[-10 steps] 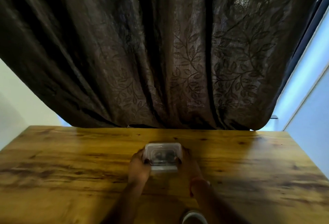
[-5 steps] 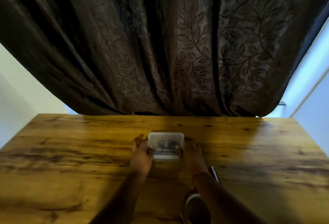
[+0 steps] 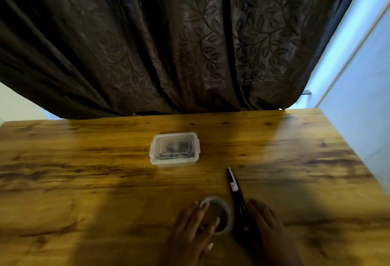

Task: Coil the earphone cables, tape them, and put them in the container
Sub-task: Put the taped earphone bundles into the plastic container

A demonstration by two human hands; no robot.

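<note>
Closed container (image 3: 174, 149) with earphones (image 3: 174, 149) mid-frame, well above both hands. Left hand (image 3: 195, 226) flat on tape (image 3: 219, 216); right hand (image 3: 267, 223) relaxed beside scissors (image 3: 236, 191).

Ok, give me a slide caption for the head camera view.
Closed container of earphones sits on the table; both hands rest near tape roll and scissors.
</note>
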